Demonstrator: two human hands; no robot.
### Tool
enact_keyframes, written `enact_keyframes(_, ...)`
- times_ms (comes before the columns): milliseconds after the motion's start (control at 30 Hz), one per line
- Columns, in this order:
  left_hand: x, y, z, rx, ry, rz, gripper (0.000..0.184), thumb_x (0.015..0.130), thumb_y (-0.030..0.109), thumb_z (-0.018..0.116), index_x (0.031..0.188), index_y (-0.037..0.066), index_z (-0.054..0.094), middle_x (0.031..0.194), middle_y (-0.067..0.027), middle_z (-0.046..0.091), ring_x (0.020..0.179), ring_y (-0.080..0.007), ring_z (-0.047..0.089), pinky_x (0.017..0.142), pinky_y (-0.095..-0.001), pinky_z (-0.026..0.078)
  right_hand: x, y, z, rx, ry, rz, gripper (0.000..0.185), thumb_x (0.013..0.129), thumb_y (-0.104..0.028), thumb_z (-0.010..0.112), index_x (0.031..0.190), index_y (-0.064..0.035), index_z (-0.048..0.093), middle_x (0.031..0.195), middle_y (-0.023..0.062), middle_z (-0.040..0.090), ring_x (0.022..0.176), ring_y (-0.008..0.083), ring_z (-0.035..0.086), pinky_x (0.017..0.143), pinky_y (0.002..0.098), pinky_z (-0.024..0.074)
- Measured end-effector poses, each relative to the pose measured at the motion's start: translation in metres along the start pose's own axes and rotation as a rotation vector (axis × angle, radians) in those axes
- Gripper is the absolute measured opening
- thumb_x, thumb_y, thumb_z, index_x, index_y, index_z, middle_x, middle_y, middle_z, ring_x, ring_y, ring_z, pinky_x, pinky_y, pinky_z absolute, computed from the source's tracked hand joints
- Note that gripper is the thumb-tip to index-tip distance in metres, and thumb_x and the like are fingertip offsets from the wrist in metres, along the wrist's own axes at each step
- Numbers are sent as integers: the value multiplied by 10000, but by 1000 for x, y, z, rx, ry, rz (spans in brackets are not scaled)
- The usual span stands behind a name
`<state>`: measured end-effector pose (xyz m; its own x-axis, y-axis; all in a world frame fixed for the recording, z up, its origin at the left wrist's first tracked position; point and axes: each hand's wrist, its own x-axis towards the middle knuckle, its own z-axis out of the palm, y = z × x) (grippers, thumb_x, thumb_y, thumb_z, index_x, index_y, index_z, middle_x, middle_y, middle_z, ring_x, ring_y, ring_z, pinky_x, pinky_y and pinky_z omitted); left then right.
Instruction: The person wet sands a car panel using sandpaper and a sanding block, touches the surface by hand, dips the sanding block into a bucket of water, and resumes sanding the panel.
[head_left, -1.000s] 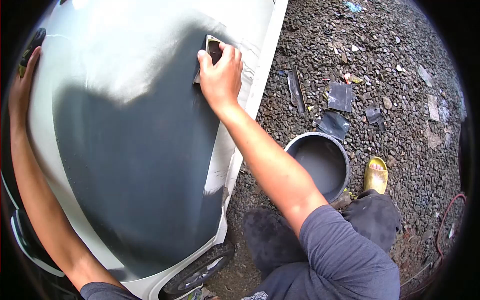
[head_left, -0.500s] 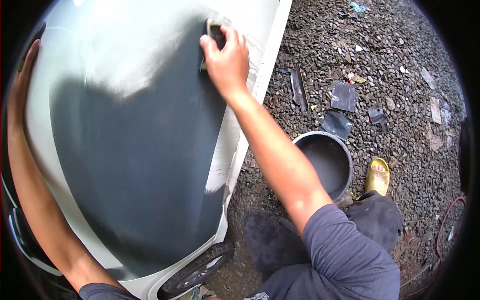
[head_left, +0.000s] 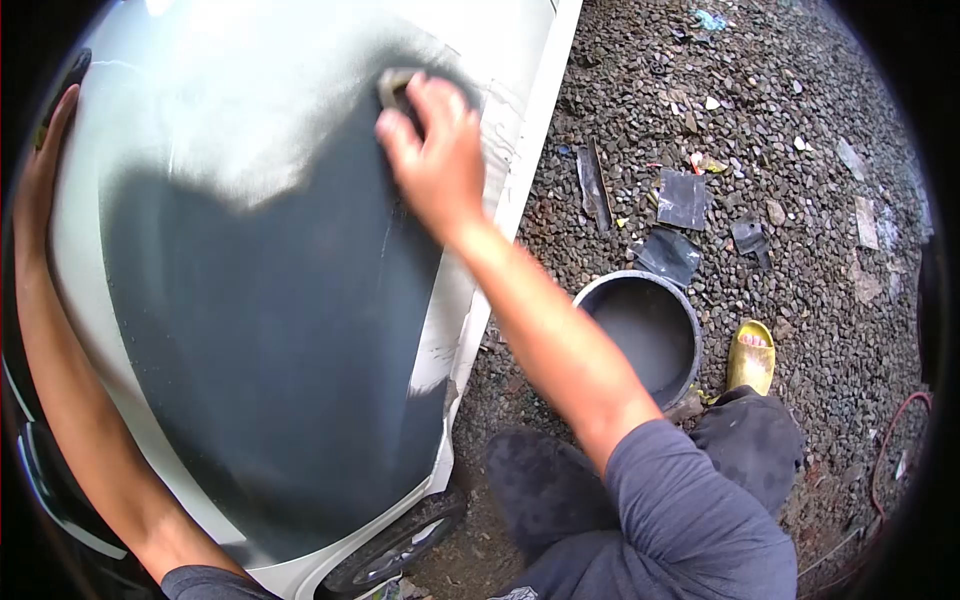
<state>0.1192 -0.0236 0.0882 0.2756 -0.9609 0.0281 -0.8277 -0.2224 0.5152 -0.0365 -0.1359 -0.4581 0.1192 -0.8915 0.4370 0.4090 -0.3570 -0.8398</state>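
Note:
A white car panel [head_left: 230, 110] with a large matte dark-grey patch [head_left: 270, 330] fills the left half of the view. Near the patch's upper right edge, my right hand [head_left: 435, 150] presses a sanding block [head_left: 397, 88] onto the surface, fingers and thumb closed around it. Part of the block is hidden under the fingers. My left hand [head_left: 48, 150] rests along the panel's far left edge, fingers stretched out. A dark object [head_left: 78, 68] lies just beyond its fingertips; its kind is unclear.
A round bucket [head_left: 690, 300] of grey liquid stands on gravel beside my right arm. Dark sheet scraps [head_left: 682, 198] lie past it. My foot in a yellow slipper [head_left: 752, 360] is beside the bucket. A wheel [head_left: 400, 545] sits below the panel; a red hose [head_left: 880, 460] runs at right.
My right hand has moved left and slightly down across the panel with the sanding block. My left hand stays in place.

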Motion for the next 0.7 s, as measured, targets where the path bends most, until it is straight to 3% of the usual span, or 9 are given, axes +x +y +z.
enact_keyframes(67, -3, -5, -3, -935, -25, -85, 688, 1107, 374, 334, 1673, 78, 77, 1754, -98, 55, 1619, -241, 26, 1328, -486, -37, -72, -43, -7, 62, -58, -122, 521, 857, -296, 774, 1294, -49, 634, 1338, 196, 603, 1085, 391, 620, 922, 497, 514)
enact_keyframes(100, -3, -6, 4, -1064, -10, -94, 675, 1105, 356, 336, 1671, 79, 91, 1748, -100, 74, 1612, -241, 47, 1325, -481, -18, -102, -62, -12, 136, -96, -161, 514, 846, -274, 798, 1288, -60, 647, 1330, 188, 616, 1074, 385, 642, 926, 496, 520)
enact_keyframes(200, -2, -3, 6, -1042, 47, -94, 640, 1101, 304, 341, 1664, 82, 133, 1731, -105, 132, 1593, -241, 109, 1315, -466, 41, -105, -64, -25, 136, -247, -273, 548, 807, -259, 811, 1299, -85, 644, 1356, 179, 608, 971, 376, 613, 890, 468, 531)
enact_keyframes(233, -2, -1, 10, -1014, 61, -98, 629, 1100, 287, 343, 1662, 83, 147, 1725, -107, 151, 1587, -240, 130, 1312, -461, 60, -80, -51, -19, 112, -175, -271, 526, 824, -248, 798, 1293, -69, 643, 1363, 197, 611, 1001, 376, 625, 912, 467, 523)
enact_keyframes(267, -2, 1, 12, -993, 69, -99, 619, 1099, 269, 345, 1659, 84, 161, 1719, -108, 170, 1581, -240, 150, 1308, -456, 80, -48, -31, -4, 13, -30, -305, 532, 809, -275, 776, 1276, -68, 629, 1334, 169, 601, 964, 364, 595, 815, 454, 541)
enact_keyframes(433, 0, 6, 19, -860, 122, -121, 578, 1092, 182, 353, 1648, 88, 230, 1689, -117, 265, 1550, -239, 254, 1292, -431, 177, 24, -3, 8, -6, 80, -54, 481, 914, -294, 712, 1282, 8, 638, 1324, 214, 629, 1110, 427, 609, 963, 505, 495)
enact_keyframes(500, -2, 5, 24, -694, 171, -117, 566, 1089, 147, 357, 1644, 90, 257, 1677, -121, 303, 1537, -239, 295, 1286, -421, 216, -35, -35, 0, 4, 9, -160, 504, 887, -291, 736, 1279, 8, 634, 1343, 214, 613, 1078, 410, 617, 921, 493, 522)
enact_keyframes(600, 0, -2, 9, 526, 101, 96, 653, 1106, 364, 303, 1659, 54, 147, 1730, -128, 143, 1598, -265, 106, 1318, -482, 34, -101, -68, -16, 128, -121, -165, 516, 842, -277, 766, 1264, -11, 636, 1341, 201, 607, 1024, 390, 617, 855, 467, 550)
enact_keyframes(700, 1, -3, 2, 947, 60, 163, 672, 1115, 398, 303, 1665, 55, 127, 1741, -129, 125, 1613, -267, 83, 1331, -495, 0, -71, -42, -14, 95, -52, -196, 488, 842, -267, 763, 1243, -15, 646, 1309, 201, 623, 986, 389, 618, 837, 463, 552)
